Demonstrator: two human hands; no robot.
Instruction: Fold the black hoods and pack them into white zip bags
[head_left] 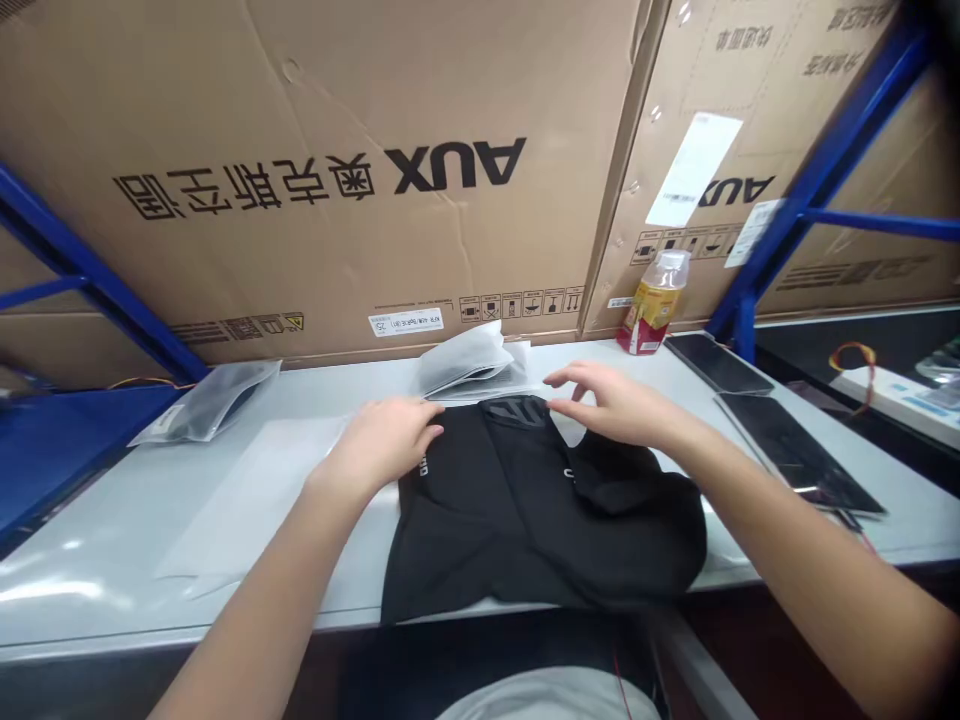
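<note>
A black garment [517, 510], partly folded, lies on the white table with its lower edge at the table's front. Small light lettering shows on it, and a grey printed patch is at its top edge. My left hand [386, 440] is at the garment's upper left corner, thumb and forefinger apart, fingertips at the cloth's edge. Over the upper right side, beside the printed patch, my right hand [607, 400] has its fingers spread, with the thumb near the fabric. The cloth is bunched in a fold below my right hand.
Frosted plastic bags [472, 360] lie behind the garment; another bag [210, 400] is at the left. A drink bottle [655, 303] stands at the back right, near a dark phone-like slab [718, 362] and a black panel [802, 452]. Large cardboard boxes [337, 260] wall off the back.
</note>
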